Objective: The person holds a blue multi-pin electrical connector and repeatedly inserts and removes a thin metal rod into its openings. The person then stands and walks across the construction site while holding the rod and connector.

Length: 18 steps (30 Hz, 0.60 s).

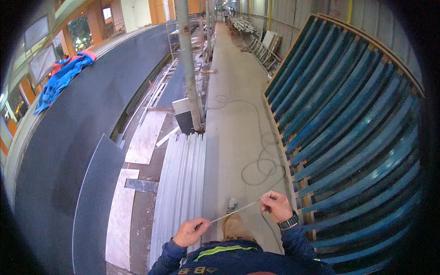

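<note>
A thin, pale cord (236, 211) runs taut between my two hands at a slant, its right end higher. Closed in a pinch, my left hand (189, 232) grips its lower end. My right hand (277, 207), with a dark watch (288, 222) on the wrist, pinches the upper end. A darker length of cord hangs below the right hand toward the floor; I cannot tell whether it is the same piece. Loops of thin cable (257, 172) lie on the walkway beyond my hands. Below the taut cord, one shoe (232, 204) and a tan trouser leg show.
On the right leans a large frame of curved blue slats (341, 114). Bundled pale metal strips (178, 178) lie left of the walkway (233, 78), near an upright pole (186, 59). Pale boards (120, 215) and a long dark panel (98, 91) with blue cloth (64, 82) stand farther left.
</note>
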### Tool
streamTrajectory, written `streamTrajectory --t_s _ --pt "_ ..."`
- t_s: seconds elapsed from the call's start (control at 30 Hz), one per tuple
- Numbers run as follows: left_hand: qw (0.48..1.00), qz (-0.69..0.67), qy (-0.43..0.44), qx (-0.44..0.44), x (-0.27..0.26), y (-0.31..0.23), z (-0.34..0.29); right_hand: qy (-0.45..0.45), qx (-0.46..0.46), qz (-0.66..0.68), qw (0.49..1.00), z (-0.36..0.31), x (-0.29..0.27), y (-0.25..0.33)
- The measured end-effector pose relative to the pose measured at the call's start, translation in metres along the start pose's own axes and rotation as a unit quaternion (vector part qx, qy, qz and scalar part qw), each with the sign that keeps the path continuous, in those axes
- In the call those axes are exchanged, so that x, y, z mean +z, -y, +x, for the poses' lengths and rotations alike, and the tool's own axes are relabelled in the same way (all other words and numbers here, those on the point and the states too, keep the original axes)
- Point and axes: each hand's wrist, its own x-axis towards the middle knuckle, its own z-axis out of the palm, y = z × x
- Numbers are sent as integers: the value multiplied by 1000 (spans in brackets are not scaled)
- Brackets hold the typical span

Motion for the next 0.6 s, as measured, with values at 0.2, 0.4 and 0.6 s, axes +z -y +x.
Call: streamTrajectory --t_s 0.2,0.4,0.6 --pt "989 147 -2 34 -32 -25 190 30 19 -48 998 167 -60 28" --pt "1000 30 6 5 -63 -30 328 82 70 -120 987 287 -88 85" --pt "999 24 20 -5 -73 -9 490 78 110 -90 987 428 -127 99"
